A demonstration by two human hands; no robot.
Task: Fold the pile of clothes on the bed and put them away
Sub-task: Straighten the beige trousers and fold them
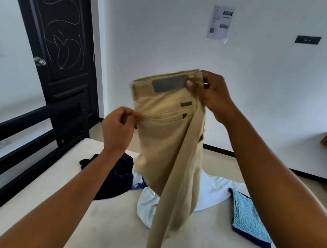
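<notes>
Head view: khaki trousers [165, 141] in both hands [117, 128] [209, 92]

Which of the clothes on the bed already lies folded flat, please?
The blue zigzag-patterned cloth at the right; the white garment and dark navy garment lie crumpled.

Your khaki trousers [165, 135] run off the bottom edge mid-frame, so you can't see the leg ends, and they cover the middle of the white garment [212, 193] behind. Your left hand [117, 128], center left, is a bit smeared. Print on the wall notice [220, 21], upper right, is too small to read
</notes>
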